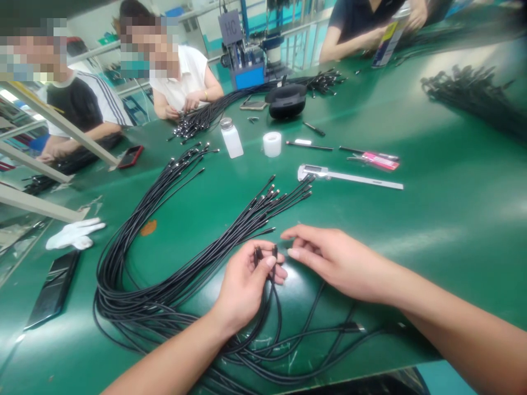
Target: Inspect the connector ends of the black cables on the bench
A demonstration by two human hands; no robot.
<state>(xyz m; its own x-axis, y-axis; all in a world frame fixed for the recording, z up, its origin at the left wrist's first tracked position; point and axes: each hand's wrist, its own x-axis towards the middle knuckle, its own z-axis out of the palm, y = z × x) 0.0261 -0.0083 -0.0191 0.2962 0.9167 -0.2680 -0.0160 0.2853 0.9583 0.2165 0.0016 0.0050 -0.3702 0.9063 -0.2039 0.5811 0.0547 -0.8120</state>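
Note:
My left hand (245, 282) is closed around the ends of black cables, its thumb pressed on one upright cable plug (275, 251). Beside it, just to the right, my right hand (329, 255) has its thumb and index finger apart, with nothing visible between them. A large bundle of black cables (123, 274) curves across the green table on the left, its plug ends fanned out ahead of my hands. Loose cables run under both wrists, and one plug (353, 327) lies below my right forearm.
Ahead lie a digital caliper (354, 178), a tape roll (272, 144), a white bottle (231, 140) and a black case (287, 101). A white glove (76, 234) and black phone (53, 288) are at left. Several people sit across the table, near other cable bundles (465, 96).

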